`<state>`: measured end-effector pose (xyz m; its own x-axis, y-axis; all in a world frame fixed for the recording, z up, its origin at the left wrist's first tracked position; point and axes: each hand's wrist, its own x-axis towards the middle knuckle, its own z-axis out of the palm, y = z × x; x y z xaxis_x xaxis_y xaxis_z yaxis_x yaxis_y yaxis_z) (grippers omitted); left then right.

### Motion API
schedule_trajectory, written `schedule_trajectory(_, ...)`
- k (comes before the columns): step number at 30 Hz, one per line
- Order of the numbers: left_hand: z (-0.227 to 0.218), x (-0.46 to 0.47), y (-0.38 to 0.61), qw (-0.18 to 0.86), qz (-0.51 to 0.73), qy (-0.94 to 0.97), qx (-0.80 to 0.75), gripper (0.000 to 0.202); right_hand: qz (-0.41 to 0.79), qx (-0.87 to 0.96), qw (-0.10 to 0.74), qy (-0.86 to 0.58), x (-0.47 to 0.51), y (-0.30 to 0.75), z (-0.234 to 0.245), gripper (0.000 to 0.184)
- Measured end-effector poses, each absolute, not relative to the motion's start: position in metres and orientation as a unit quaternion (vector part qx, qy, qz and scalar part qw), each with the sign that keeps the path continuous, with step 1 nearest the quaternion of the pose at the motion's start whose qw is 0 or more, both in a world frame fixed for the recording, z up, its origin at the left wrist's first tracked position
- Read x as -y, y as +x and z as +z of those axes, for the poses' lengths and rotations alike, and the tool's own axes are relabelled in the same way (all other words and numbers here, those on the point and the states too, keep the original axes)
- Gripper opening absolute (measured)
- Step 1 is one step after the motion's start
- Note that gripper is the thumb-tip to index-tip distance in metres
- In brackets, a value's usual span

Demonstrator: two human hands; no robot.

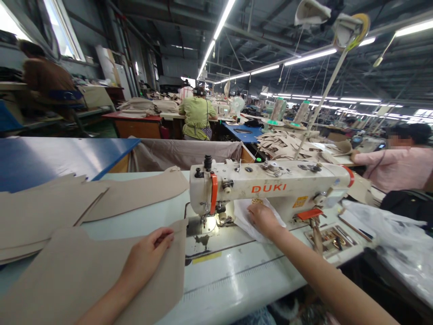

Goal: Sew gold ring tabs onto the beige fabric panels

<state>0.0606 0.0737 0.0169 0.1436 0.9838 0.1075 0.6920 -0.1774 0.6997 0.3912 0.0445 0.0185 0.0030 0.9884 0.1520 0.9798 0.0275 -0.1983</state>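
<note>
My left hand [147, 253] rests on a large beige fabric panel [101, 275], its fingers curled and pinched at the panel's edge near the needle plate. My right hand [264, 219] reaches under the sewing machine's arm to a white plastic bag [244, 215]. Small gold-coloured pieces [257, 201] show in the bag just behind the fingers. Those fingers are bent together, and what they grip is hidden. The white sewing machine [237, 185] has a lit needle area, with no fabric under the presser foot [204, 221].
More beige panels [135, 194] lie stacked at the left. A recessed tray [333, 239] of small tools sits at the table's right, beside clear plastic wrapping [389, 243]. Cut pieces [284, 146] are heaped behind the machine. Co-workers sit ahead, left and right.
</note>
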Motion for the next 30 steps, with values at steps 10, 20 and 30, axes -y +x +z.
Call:
schedule_trajectory(10, 0.016, -0.072, 0.061, 0.288, 0.317, 0.693, -0.58, 0.023, 0.102, 0.653, 0.429, -0.616, 0.005, 0.363, 0.02, 0.011)
schedule_trajectory(20, 0.034, -0.001, 0.084, 0.299, 0.354, 0.774, -0.431, 0.018, 0.321, 0.55, 0.579, -0.508, 0.026, 0.281, 0.017, 0.013)
schedule_trajectory(30, 0.035, 0.018, 0.08, 0.279, 0.369, 0.716, -0.522, 0.018, 0.484, 0.462, 0.586, -0.457, 0.029, 0.229, 0.006, 0.023)
